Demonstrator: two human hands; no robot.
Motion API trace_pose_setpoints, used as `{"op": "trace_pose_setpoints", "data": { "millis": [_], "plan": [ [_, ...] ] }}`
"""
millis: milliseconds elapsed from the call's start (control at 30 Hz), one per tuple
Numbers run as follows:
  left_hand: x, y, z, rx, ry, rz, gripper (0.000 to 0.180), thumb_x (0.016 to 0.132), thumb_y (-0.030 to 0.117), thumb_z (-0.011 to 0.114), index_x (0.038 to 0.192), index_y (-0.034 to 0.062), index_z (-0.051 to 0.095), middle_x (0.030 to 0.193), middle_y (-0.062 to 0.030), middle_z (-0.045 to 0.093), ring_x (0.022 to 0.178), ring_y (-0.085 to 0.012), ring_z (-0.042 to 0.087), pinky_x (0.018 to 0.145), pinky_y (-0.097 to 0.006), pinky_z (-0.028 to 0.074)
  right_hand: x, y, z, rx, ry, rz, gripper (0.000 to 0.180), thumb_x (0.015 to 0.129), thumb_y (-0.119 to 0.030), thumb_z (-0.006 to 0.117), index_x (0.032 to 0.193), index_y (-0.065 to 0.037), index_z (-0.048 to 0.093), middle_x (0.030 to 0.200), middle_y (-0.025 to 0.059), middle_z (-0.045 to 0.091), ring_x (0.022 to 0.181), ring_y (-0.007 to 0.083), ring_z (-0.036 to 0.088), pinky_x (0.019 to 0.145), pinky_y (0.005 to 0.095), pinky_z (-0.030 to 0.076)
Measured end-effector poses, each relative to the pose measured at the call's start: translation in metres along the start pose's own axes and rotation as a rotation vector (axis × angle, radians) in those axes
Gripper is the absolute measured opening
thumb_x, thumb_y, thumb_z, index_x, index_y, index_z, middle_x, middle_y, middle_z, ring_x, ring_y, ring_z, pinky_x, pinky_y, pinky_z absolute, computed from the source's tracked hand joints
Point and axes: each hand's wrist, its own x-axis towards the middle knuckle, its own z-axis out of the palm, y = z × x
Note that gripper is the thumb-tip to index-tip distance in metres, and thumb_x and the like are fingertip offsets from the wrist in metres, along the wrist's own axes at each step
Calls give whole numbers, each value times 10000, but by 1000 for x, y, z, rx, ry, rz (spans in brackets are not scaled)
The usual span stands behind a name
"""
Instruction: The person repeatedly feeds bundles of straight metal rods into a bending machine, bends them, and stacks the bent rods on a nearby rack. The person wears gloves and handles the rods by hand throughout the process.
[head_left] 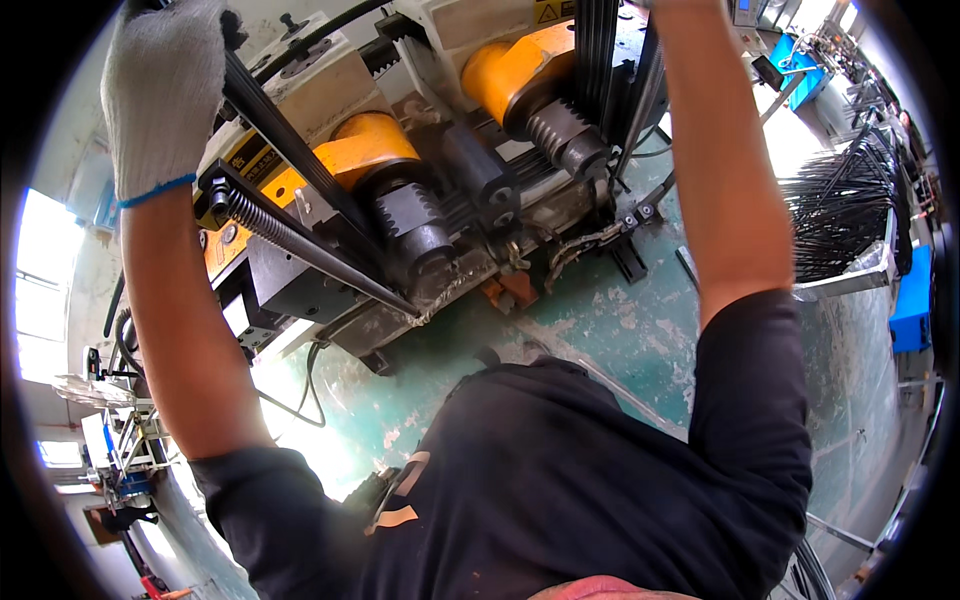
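Observation:
My left hand (165, 95), in a white knit glove with a blue cuff, is raised at the upper left. It is close beside the upper end of a bundle of long dark bars (295, 145); its fingers are largely hidden, so whether it grips them cannot be told. The bars slant down in front of a machine with two orange housings (365, 145) and dark, toothed cylinders (412, 222). My right forearm (730, 170) reaches up past the top edge, and that hand is out of the picture. More upright dark bars (595, 60) stand left of this forearm.
A spring-wrapped rod (300, 245) crosses the machine's front left. At the right, a metal bin (850, 285) holds many thin black rods (835, 215). A blue box (911, 305) stands beside it. A cable (318, 390) loops over the worn green floor (620, 330).

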Motion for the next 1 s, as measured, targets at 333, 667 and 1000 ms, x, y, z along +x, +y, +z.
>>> {"op": "trace_pose_setpoints", "data": {
  "millis": [333, 667, 1000],
  "plan": [
    [8, -34, -57, 1075, -196, 445, 177, 1008, 108, 621, 1127, 58, 742, 927, -69, 774, 892, -148, 740, 787, -280, 598, -286, -66, 114, 1219, -322, 610, 296, 913, -161, 722, 1155, 3, 677, 1006, 155, 732, 968, 287, 707, 916, 340, 546],
    [-10, -38, -89, 206, -447, -415, 337, 992, 290, 668, 1130, -5, 756, 991, -128, 782, 979, -220, 765, 944, -333, 580, -254, -85, 245, 1643, -365, 479, 223, 1037, -129, 586, 1229, -25, 625, 1170, 127, 690, 1094, 261, 663, 876, 429, 570],
    [-16, -12, -111, 544, -526, -83, 284, 1010, 109, 552, 1276, 69, 644, 1018, -96, 731, 955, -219, 726, 862, -336, 601, -256, -79, 249, 1104, -156, -123, 432, 858, 45, 691, 1282, -35, 685, 1219, 157, 699, 1199, 302, 647, 1061, 410, 510]
  ]
}}
